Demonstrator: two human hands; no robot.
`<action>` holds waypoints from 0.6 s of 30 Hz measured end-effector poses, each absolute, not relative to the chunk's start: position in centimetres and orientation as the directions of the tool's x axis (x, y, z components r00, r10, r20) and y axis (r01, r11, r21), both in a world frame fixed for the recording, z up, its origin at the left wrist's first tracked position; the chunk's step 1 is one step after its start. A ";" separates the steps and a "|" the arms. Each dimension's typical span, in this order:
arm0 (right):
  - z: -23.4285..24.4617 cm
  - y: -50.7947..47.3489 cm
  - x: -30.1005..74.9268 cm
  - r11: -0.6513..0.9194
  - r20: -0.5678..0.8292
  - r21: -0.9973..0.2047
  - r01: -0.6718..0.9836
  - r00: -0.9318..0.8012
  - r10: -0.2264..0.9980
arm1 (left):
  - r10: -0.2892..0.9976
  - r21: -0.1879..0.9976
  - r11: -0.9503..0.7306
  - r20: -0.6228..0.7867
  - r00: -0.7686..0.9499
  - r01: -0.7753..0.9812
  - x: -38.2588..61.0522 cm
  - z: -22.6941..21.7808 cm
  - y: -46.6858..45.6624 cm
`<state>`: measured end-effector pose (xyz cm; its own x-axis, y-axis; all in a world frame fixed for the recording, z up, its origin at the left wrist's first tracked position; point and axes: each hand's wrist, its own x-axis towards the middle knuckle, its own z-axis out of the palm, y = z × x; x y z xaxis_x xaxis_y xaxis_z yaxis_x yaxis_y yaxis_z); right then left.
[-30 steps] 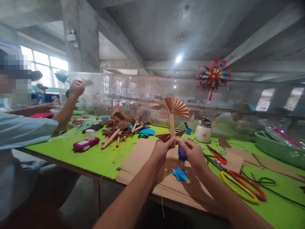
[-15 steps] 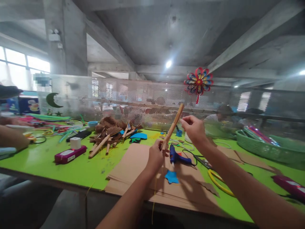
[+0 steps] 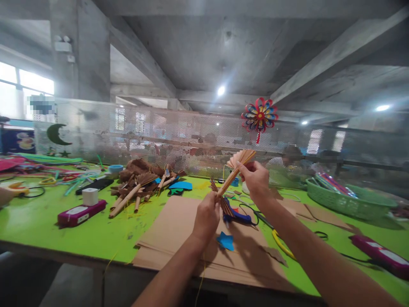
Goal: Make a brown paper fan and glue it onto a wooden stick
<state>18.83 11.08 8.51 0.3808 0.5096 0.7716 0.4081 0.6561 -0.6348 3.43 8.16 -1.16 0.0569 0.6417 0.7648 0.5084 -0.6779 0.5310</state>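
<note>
Between my hands is a strip of pleated brown paper [image 3: 229, 181], its upper end fanned out and its lower end slightly spread. My left hand [image 3: 207, 215] is closed around the lower part. At the upper end, the fingers of my right hand [image 3: 254, 175] pinch the folds. Beneath lie stacked sheets of brown paper [image 3: 169, 226] with a blue paper star [image 3: 226, 241] on them. A blue glue gun [image 3: 238, 217] rests just behind my left hand, partly hidden by the pleated paper.
At the left, a pile of folded brown paper pieces [image 3: 137, 183] lies beyond a purple power strip [image 3: 82, 212]. Yellow-handled scissors [image 3: 283, 245] are beside my right forearm. A green basket [image 3: 348, 200] and another purple power strip [image 3: 380, 253] stand right. Another person's hand [image 3: 5, 196] shows at the far left.
The pleated paper was a narrow closed bundle and now fans out at the top and bottom. My right hand has come onto its upper end. The view has shifted slightly right.
</note>
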 end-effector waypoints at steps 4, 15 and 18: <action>8.2 10.3 18.5 0.713 0.760 -0.625 0.317 0.454 0.464 | 0.649 0.538 -0.674 0.759 0.058 0.506 3.7 -1.2 8.0; 7.0 10.0 17.9 0.716 0.767 -0.603 0.352 0.503 0.398 | 0.741 0.674 -0.634 0.669 0.051 0.379 4.0 -1.0 7.6; 6.3 9.7 17.5 0.716 0.804 -0.568 0.405 0.460 0.378 | 0.755 0.688 -0.617 0.654 0.042 0.383 3.9 -0.9 7.6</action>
